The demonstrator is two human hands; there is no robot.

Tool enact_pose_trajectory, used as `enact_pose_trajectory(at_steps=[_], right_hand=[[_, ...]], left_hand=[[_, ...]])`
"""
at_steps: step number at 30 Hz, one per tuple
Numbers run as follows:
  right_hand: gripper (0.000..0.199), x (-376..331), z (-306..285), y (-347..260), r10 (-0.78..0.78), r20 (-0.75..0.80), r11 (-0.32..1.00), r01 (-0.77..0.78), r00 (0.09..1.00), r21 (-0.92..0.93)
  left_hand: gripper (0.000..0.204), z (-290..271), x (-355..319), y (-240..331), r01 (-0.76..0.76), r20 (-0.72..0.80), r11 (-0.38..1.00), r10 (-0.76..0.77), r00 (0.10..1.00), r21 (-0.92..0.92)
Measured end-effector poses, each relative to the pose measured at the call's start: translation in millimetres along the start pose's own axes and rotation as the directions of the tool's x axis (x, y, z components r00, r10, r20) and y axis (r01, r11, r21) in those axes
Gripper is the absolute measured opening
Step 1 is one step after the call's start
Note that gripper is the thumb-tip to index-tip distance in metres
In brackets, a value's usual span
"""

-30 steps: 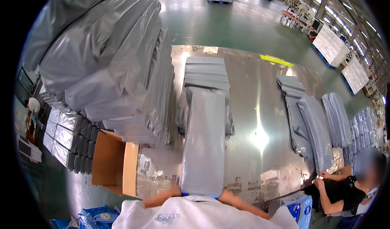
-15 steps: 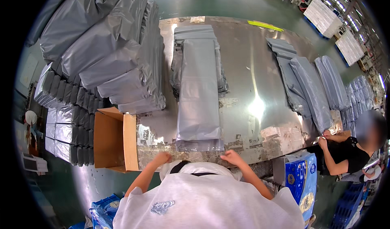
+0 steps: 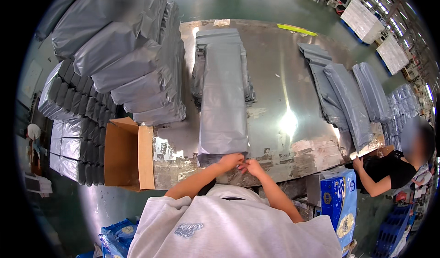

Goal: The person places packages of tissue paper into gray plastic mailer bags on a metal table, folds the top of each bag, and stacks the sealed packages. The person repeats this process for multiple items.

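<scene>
A long bundle of glossy grey plastic (image 3: 223, 107) lies on the scuffed metal table (image 3: 268, 93). At its near right corner, the left hand (image 3: 232, 160) and right hand (image 3: 253, 167) meet, fingers curled; whether they pinch anything, I cannot tell. Handling that end seems in hand, calling for fingertip control.

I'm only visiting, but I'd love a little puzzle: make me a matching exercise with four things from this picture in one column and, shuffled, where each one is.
Things
1. Cardboard box
2. Yellow strip
3. Left hand and right hand
4. Blue package

Places
A. Close together at the near end of the middle grey bundle
B. By the near edge of the table, toward the right
C. Along the table's far edge
D. Standing open by the table's near left corner

Pairs: 1-D, 2-C, 3-A, 4-B
</scene>
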State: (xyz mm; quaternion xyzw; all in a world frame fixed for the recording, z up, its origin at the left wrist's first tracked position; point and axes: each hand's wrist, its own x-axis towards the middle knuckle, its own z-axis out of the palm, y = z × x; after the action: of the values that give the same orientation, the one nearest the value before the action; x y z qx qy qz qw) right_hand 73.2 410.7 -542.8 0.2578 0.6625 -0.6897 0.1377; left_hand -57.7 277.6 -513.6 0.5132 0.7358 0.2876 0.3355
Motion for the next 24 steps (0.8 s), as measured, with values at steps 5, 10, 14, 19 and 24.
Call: enact_pose_trajectory(at_steps=[5, 10, 14, 19, 24], right_hand=[[0.022, -11, -9, 7, 0.173, -0.051, 0.982, -0.176, 0.984, -0.062], [0.021, -5, -15, 26, 0.222, -0.055, 0.969, -0.214, 0.973, 0.123], [0.014, -11, -32, 32, 0.164, -0.101, 0.973, -0.178, 0.981, -0.147], [0.057, -34, -29, -35, -0.393, -0.272, 0.344, -0.134, 0.878, -0.929], [0.079, -23, -31, -97, -0.644, 0.331, -0.328, 0.142, 0.689, -0.934]], left_hand=[[0.021, -39, -128, -72, 0.515, -0.310, 0.850, -0.521, 0.795, -0.108], [0.030, -77, -360, -228, 0.724, -0.746, 0.509, -0.666, -0.011, -0.465], [0.033, -100, -422, -203, 0.955, -0.369, -0.152, -0.928, -0.049, 0.254], [0.031, -151, -318, -165, 0.910, -0.363, 0.006, -0.916, 0.171, 0.415], [0.061, -129, -158, -76, 0.119, -0.253, 0.510, 0.201, 0.946, 0.852]])
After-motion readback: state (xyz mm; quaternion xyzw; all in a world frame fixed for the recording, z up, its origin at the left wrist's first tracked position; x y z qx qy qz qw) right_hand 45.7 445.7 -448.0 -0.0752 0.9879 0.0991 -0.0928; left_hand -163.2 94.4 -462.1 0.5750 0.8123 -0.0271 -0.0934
